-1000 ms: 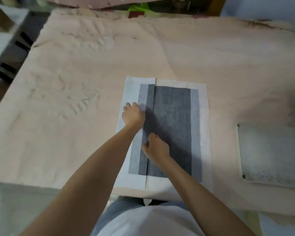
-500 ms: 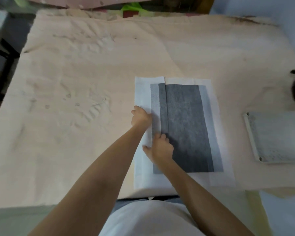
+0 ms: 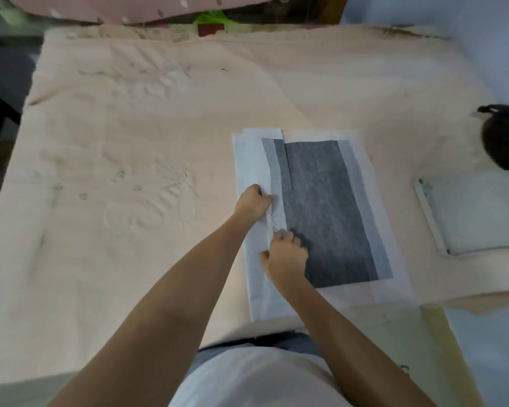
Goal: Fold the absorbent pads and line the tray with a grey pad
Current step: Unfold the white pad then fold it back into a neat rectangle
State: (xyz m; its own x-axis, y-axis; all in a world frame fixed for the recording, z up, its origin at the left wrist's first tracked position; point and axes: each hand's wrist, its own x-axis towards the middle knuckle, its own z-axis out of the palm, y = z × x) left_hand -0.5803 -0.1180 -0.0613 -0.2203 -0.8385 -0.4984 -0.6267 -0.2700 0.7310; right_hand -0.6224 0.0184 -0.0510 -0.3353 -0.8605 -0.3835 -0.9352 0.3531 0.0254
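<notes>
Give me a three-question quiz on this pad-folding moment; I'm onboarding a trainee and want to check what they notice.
1. True or false: the tray lies to the right of the pad.
2. Which hand is farther up the pad's left flap: A) the left hand, B) the right hand, C) neither, both rest on the tray?
3. Fill in: the middle of the pad is dark ____ with a white border.

Key
1. True: it lies apart from the pad, on the peach cloth.
2. A: the left hand holds the flap higher up; the right hand is nearer the person.
3. Grey.
</notes>
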